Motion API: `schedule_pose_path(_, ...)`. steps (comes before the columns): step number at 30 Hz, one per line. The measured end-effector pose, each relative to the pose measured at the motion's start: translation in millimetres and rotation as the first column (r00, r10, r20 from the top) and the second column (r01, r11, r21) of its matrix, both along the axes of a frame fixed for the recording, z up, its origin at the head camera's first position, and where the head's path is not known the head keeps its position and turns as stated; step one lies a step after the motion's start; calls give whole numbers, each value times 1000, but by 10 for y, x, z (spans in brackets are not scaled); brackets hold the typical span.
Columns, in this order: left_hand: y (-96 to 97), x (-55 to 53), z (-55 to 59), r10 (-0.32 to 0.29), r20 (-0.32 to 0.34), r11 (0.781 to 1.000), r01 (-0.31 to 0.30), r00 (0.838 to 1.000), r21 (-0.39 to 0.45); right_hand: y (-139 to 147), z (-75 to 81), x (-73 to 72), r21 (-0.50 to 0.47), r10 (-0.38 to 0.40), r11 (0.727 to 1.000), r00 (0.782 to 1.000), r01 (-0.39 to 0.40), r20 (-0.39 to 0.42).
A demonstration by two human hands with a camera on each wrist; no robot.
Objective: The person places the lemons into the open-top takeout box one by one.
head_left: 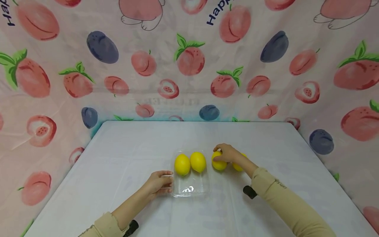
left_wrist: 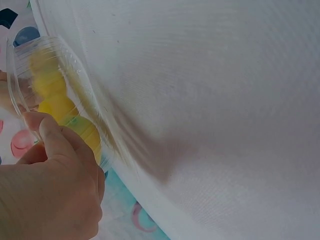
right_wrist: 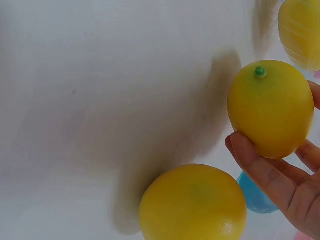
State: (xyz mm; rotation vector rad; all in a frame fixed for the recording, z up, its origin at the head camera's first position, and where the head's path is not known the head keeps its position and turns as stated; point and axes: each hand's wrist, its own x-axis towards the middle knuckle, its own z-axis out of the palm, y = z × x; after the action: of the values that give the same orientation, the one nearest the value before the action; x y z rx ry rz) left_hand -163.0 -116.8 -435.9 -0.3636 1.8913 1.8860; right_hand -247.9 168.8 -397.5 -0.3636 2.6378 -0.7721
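Note:
A clear plastic container (head_left: 190,191) sits on the table with two yellow lemons, one (head_left: 182,164) at its far left and the other (head_left: 198,162) at its far right. My left hand (head_left: 158,182) pinches the container's left rim between thumb and fingers, as the left wrist view also shows. Just right of the container, my right hand (head_left: 228,153) holds a third lemon (right_wrist: 270,112), thumb on one side and fingers round the other; its green stem tip shows in the right wrist view. Another lemon (right_wrist: 195,205) lies beside it, partly hidden by the right forearm in the head view.
The white-covered table (head_left: 133,141) stretches out on both sides of the container. A fruit-print cloth (head_left: 189,85) hangs behind and around it. Black wrist devices show at the left cuff (head_left: 131,227) and the right cuff (head_left: 249,192).

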Motion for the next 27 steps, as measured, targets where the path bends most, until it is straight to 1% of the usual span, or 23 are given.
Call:
schedule_pose_path(6, 9, 20, 4, 9, -2, 1000, -9, 1000, -1, 20, 28, 17, -1, -32, 999, 999, 32, 4)
schedule_pose_path(11, 27, 8, 1, 27, 9, 999, -27, 1000, -20, 34, 24, 41, -6, -40, 999, 999, 40, -13)
schedule_pose_path(18, 15, -6, 14, 17, 10, 1000, -17, 1000, -13, 53, 13, 53, -14, -36, 999, 998, 35, -60)
schedule_pose_path(22, 10, 0, 9, 11, 8, 1000, -11, 1000, -10, 56, 32, 85, -33, -21, 999, 996, 18, -85)
schedule_pose_path(27, 14, 4, 9, 10, 7, 1000, -10, 1000, -12, 45, 46, 144, -56, -24, 998, 996, 19, -92)
